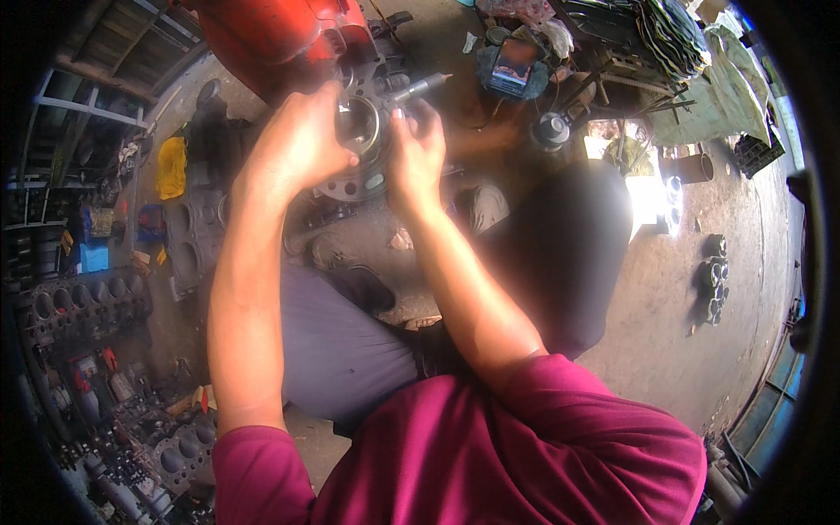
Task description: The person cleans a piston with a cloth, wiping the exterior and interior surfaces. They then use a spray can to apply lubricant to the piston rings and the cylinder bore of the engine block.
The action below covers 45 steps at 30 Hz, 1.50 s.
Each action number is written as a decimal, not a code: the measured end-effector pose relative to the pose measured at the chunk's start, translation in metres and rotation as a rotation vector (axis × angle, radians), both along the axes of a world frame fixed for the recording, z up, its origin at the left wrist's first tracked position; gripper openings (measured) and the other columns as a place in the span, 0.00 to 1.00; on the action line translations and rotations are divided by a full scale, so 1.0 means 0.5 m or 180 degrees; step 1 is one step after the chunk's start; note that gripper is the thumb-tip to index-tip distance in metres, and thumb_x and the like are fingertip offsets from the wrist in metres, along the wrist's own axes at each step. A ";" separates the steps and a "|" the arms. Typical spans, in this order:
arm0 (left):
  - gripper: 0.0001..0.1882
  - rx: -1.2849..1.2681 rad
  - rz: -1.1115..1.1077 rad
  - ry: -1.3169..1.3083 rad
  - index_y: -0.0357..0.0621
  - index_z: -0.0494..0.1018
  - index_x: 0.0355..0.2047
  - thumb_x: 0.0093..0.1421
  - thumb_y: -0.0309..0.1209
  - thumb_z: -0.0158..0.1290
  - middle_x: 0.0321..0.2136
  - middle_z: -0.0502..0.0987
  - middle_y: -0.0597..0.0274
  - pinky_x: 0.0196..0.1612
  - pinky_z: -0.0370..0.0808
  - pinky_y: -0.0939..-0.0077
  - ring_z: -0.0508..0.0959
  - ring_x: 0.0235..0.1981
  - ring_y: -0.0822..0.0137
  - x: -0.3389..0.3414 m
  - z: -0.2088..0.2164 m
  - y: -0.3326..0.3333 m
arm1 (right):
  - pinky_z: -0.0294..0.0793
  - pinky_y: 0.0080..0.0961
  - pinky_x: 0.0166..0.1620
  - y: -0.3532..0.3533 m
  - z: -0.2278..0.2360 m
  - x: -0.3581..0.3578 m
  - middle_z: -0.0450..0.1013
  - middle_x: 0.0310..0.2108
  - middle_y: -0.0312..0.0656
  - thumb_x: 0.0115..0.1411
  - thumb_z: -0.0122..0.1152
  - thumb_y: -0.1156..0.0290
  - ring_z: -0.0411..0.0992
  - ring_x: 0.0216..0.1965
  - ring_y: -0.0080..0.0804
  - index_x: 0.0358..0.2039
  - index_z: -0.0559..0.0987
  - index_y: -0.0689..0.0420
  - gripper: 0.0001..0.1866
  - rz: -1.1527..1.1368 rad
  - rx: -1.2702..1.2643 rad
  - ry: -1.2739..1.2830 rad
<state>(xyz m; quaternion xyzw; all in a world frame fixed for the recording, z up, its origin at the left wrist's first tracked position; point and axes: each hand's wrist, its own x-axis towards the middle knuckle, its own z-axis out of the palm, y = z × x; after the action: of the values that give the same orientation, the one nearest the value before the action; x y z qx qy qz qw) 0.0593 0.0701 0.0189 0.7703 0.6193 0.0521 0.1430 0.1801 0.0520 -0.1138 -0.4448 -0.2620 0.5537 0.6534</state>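
My left hand [315,144] is closed around the left side of a round metal ring [374,144] with a pale, shiny rim. To the right, my right hand [416,149] has its thumb and fingers bent around the lower side of a slim silver tool [424,88], which looks like a micrometer barrel. The tool slants up to the right from beside the ring. Its inner end is hard to make out. Beneath both hands lies a grey metal part with round holes [348,187], partly covered by my left hand and the ring.
A red machine housing [276,44] stands just beyond my hands. Engine blocks [87,297] and a yellow cloth [172,166] lie to the left. A phone-like screen [514,70] and a small round can [550,131] are at far right. Small metal parts [717,280] lie on the floor.
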 end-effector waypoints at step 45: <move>0.35 0.0005 0.0027 -0.0107 0.32 0.74 0.47 0.38 0.27 0.77 0.37 0.82 0.35 0.48 0.80 0.55 0.83 0.45 0.41 0.010 0.002 0.003 | 0.70 0.20 0.31 -0.013 -0.002 -0.002 0.72 0.32 0.38 0.71 0.58 0.68 0.69 0.30 0.21 0.65 0.63 0.67 0.28 -0.0249 0.0183 0.0127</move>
<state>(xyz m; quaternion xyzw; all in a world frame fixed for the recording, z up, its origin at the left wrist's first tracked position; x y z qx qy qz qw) 0.0641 0.0717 0.0199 0.7667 0.6201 0.0661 0.1527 0.1789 0.0453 -0.1149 -0.4247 -0.2472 0.5288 0.6920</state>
